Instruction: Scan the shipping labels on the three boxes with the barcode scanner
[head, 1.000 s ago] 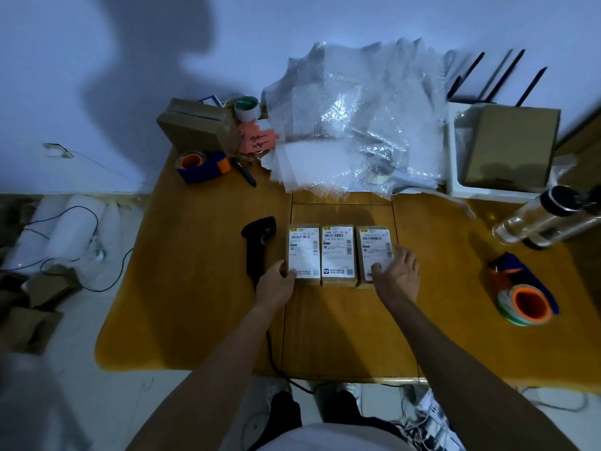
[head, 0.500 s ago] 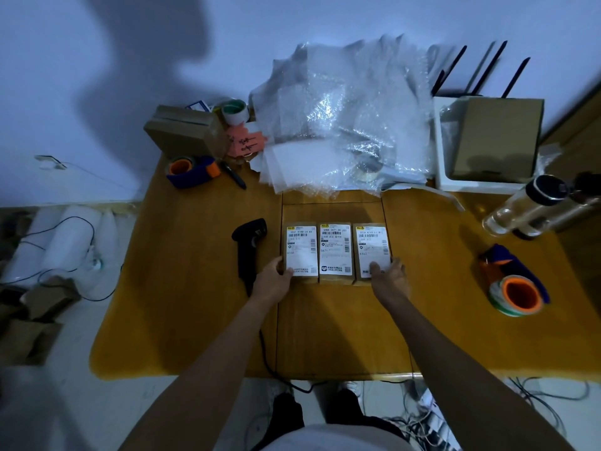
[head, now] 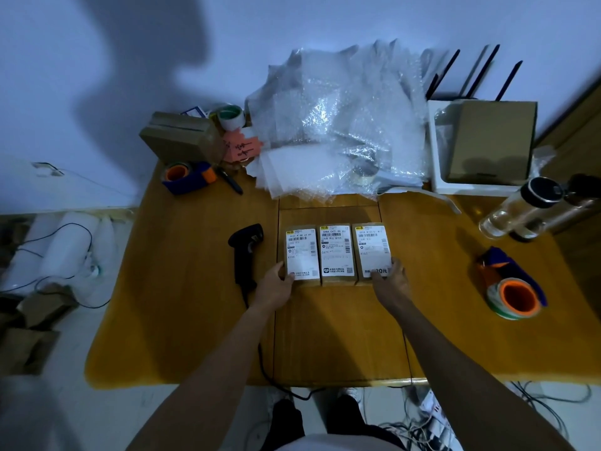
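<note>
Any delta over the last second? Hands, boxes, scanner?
Little. The right hand slid back toward the near corner of the right box; fingers now cover less of its label. The left hand stays at the left box. The three boxes stay in a row; barcode scanner lies untouched.

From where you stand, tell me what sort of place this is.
Probably a small home parcel-packing station: three labelled boxes beside a barcode scanner on a wooden table, with heaped bubble wrap and tape dispensers behind.

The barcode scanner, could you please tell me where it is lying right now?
The barcode scanner lies on the wooden table, just left of the leftmost box, beside the left hand.
</note>
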